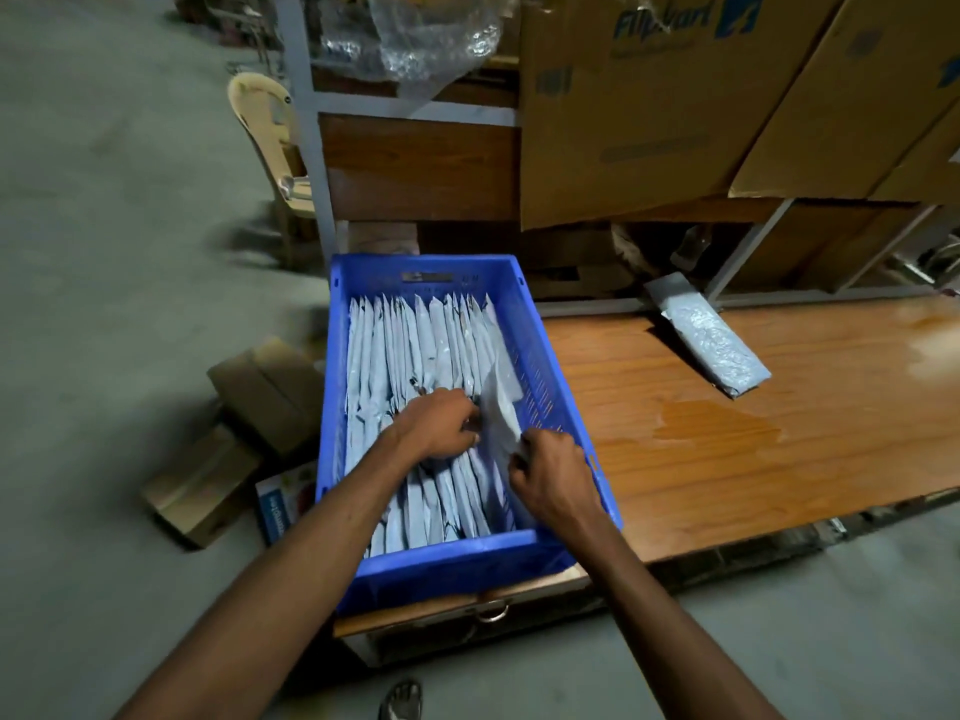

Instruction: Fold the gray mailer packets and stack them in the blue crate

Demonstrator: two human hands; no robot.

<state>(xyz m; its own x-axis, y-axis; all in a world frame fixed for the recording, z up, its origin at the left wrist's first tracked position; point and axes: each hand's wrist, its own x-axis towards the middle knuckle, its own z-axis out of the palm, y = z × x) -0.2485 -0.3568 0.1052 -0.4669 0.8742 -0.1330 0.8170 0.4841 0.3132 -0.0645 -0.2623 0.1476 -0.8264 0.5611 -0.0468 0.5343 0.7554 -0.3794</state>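
Packets [415, 356] on edge in crate [550, 366], long axis near-far; right hand [550, 480] grip pinches packet [501, 402], left [434, 426] curled on row.

We see the crate [545, 366] on the table's [779, 418] left end, packets [415, 345] standing inside, one packet [719, 345] lying right, boxes [649, 111] far behind

Dim overall, with a cool, grey cast. Bright glare on the wooden table top [779, 423] toward three o'clock, sheen spreading across the varnish from light somewhere up at one or two o'clock. Deep shadow under the shelving [571, 262] at twelve. Strong wide-angle bending at the edges, cardboard boxes [649, 106] leaning outward. Soft motion blur throughout, worst on the floor [104, 252] at nine o'clock and the plastic chair [260, 127]. Blue crate [431, 558] fairly sharp at centre.
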